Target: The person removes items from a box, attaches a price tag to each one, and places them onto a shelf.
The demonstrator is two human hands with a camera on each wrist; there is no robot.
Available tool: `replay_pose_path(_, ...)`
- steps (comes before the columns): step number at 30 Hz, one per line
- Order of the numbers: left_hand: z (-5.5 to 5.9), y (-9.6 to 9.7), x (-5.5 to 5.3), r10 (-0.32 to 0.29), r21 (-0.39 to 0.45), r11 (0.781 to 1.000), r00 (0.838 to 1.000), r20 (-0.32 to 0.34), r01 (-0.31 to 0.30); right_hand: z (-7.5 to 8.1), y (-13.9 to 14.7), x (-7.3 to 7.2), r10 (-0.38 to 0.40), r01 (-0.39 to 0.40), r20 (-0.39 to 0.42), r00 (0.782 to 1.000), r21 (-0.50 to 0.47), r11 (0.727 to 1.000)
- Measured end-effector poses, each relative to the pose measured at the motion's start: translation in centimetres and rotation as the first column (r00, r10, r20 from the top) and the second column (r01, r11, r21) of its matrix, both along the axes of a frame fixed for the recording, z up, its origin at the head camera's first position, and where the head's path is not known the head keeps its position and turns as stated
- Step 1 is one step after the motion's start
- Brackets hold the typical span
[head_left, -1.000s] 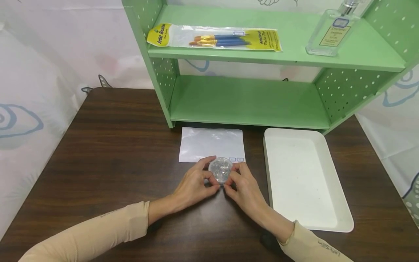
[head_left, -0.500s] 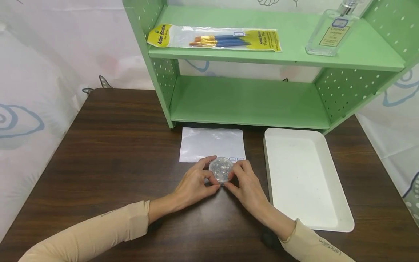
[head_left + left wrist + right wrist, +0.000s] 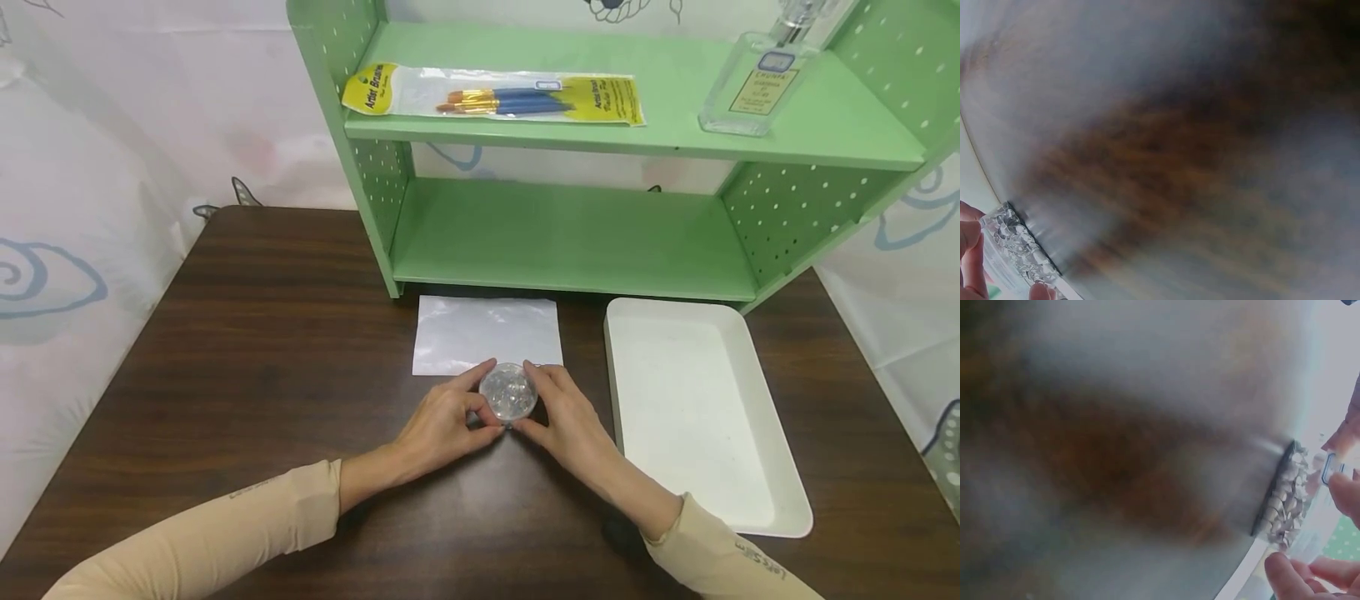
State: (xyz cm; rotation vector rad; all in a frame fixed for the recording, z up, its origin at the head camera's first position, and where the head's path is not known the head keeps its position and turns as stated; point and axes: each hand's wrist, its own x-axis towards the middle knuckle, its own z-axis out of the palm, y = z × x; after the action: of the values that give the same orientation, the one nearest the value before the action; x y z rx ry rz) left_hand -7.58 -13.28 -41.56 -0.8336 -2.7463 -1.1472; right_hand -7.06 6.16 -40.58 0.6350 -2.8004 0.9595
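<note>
A small clear round jar (image 3: 509, 390) stands on the dark table at the near edge of a white paper sheet (image 3: 487, 333). In the left wrist view, crumpled-looking silvery pieces fill the jar's lower part (image 3: 1019, 247); their exact kind is unclear. My left hand (image 3: 441, 423) holds the jar's left side, index finger at the far rim and thumb at the near side. On the opposite side my right hand (image 3: 567, 427) grips it between thumb and forefinger. The right wrist view has a small blue-framed label (image 3: 1333, 469) near the jar's upper wall.
A shallow white tray (image 3: 693, 408) lies to the right of my right hand. Behind rises a green shelf (image 3: 573, 242). Its upper board carries a packet of paintbrushes (image 3: 495, 96) and a glass perfume bottle (image 3: 753, 87).
My right hand's fingers have shifted from the jar's near right edge round to its far right rim, the forefinger now straighter. The left hand and jar stay nearly in place.
</note>
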Motion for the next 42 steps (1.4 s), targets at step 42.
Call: replay_pose_path(42,5.0,-5.2,-4.6,0.31,0.443,0.849,0.951,0.024,-0.288,0.6,0.3,-1.1,0.08,-0.08,0.085,0.993,-0.007,0.997)
